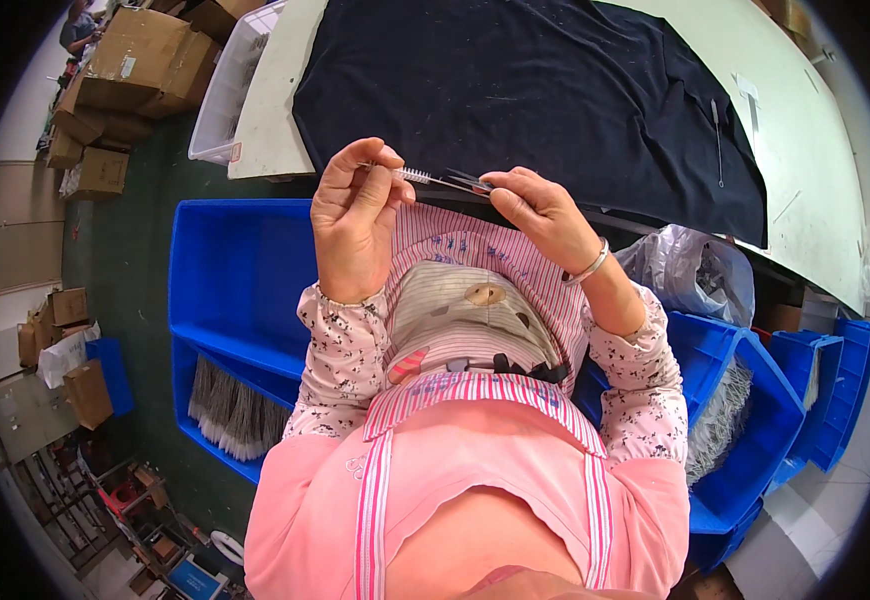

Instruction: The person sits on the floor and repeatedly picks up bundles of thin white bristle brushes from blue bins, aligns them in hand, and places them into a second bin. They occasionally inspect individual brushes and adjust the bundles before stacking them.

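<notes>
Near the table's front edge, my left hand point(357, 225) pinches a small wire brush with white bristles point(414, 175), its thin stem pointing right. My right hand point(543, 212), with a bracelet at the wrist, is closed on a slim dark-bladed tool point(467, 182) that looks like small scissors or snips. Those blades lie alongside the brush's stem; whether they touch it I cannot tell. Another thin brush point(717, 140) rests at the right on the dark cloth point(535, 90) that covers the table.
To my left stands a blue bin point(245, 262); below it, bundled grey-white brushes point(235, 410) fill another compartment. More blue bins point(750, 480) at the right hold similar bundles, beside a clear plastic bag point(690, 270). Cardboard boxes point(145, 60) and a white crate point(230, 85) are far left.
</notes>
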Action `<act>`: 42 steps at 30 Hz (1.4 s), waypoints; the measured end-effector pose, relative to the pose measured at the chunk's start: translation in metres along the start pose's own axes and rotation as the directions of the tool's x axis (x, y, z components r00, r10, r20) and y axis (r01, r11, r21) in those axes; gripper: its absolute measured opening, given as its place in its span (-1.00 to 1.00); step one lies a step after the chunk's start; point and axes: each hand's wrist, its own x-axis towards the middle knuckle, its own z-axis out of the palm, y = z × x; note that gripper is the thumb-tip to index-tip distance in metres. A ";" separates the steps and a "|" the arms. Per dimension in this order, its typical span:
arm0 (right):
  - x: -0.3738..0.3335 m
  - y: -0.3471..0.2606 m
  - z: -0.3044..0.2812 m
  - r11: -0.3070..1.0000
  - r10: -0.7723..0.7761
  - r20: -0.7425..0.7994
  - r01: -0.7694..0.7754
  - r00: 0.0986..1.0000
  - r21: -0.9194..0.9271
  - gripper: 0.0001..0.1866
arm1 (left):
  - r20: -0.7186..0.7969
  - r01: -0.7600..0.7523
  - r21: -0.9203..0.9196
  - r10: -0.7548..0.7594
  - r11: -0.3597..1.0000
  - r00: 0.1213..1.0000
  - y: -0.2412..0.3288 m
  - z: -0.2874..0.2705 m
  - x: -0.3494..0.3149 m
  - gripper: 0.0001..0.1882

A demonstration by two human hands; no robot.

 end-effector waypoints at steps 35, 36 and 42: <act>-0.004 -0.010 -0.009 0.990 0.042 0.066 -0.051 0.997 0.135 -0.77 | 0.332 -0.073 -0.159 0.123 0.985 0.935 -0.008 -0.004 0.004 -0.80; -0.005 -0.009 -0.008 0.991 0.027 0.041 -0.032 0.999 0.129 -0.77 | 0.286 -0.071 -0.125 0.104 0.990 0.952 -0.008 -0.003 0.003 -0.80; -0.003 -0.017 -0.006 0.895 -0.311 -0.154 0.235 0.938 -0.378 -0.79 | 0.066 -0.022 -0.029 0.024 0.999 0.998 -0.007 -0.003 0.003 -0.78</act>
